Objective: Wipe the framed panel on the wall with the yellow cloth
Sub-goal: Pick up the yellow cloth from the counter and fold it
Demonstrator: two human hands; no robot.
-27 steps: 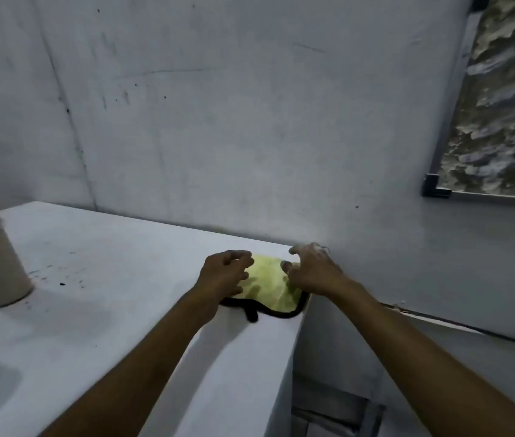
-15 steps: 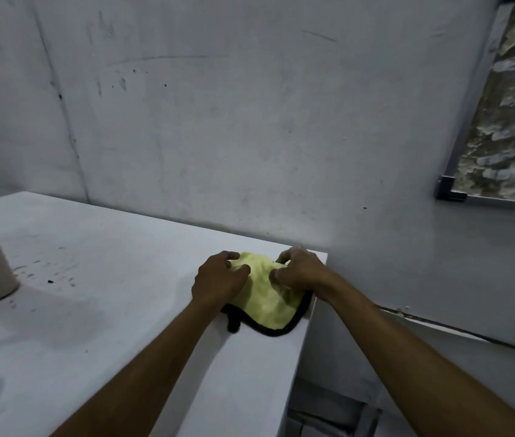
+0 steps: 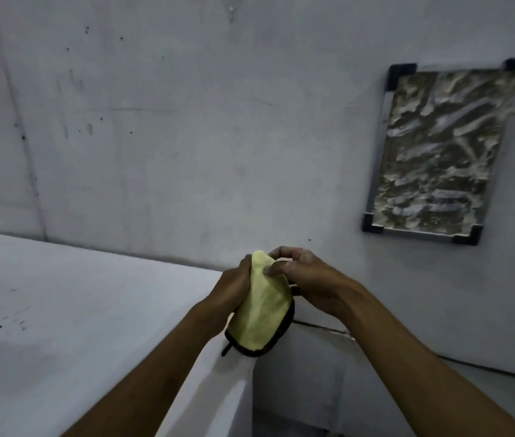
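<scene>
**Two hands hold the yellow cloth up**

Both hands hold the soft yellow cloth with a black edge (image 3: pixel 261 307) up over the corner of the white table (image 3: pixel 70 313). The left hand (image 3: pixel 234 291) wraps around its left side. The right hand (image 3: pixel 305 279) pinches the top with curled fingers. The cloth hangs down, bunched up. The framed panel with a bumpy grey and brown front and black corners (image 3: pixel 442 149) hangs on the grey wall (image 3: pixel 186 121), up and to the right, well apart from the cloth.

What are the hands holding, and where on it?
Both hold the yellow cloth: the left hand grips its left side, the right hand pinches its upper part.
</scene>
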